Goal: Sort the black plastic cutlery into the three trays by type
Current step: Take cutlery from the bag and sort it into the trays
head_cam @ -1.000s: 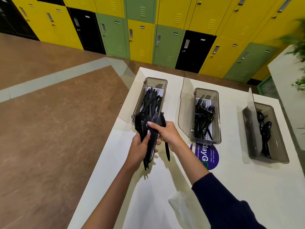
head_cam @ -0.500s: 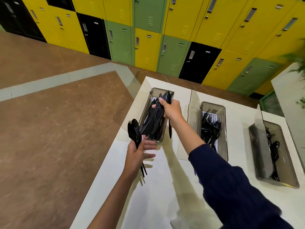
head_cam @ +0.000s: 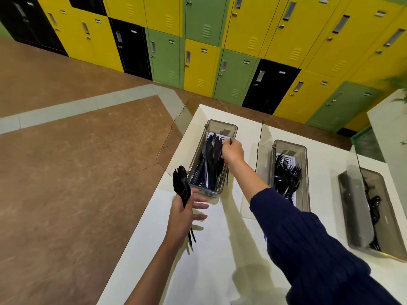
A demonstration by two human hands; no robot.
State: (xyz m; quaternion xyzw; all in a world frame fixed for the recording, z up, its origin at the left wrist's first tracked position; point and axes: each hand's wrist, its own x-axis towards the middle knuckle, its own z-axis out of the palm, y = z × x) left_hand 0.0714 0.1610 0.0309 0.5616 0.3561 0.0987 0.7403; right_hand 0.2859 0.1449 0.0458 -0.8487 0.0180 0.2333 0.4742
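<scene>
Three smoky plastic trays stand in a row on the white table [head_cam: 220, 249]. The left tray [head_cam: 221, 125] holds black knives [head_cam: 209, 164], the middle tray [head_cam: 305, 172] black forks [head_cam: 286, 179], and the right tray [head_cam: 394, 219] black spoons [head_cam: 374, 208]. My right hand [head_cam: 233, 151] is over the left tray's right rim, fingers curled round a thin black knife [head_cam: 227, 178] that hangs below it. My left hand [head_cam: 184, 213] hovers at the table's left edge, near the left tray's front corner, and grips a bundle of black cutlery [head_cam: 181, 186], spoon bowls up.
Each tray's clear lid [head_cam: 176, 139] stands open on its left side. The table's left edge drops to a brown floor [head_cam: 77, 172]. Yellow, green and black lockers [head_cam: 220, 51] line the far wall. A white planter [head_cam: 389, 128] stands at the right.
My right hand pulled knives out of the bundle in my left hand, carried them over the left tray, and has now sunk to the tray's rim. My left hand keeps the remaining bundle.
</scene>
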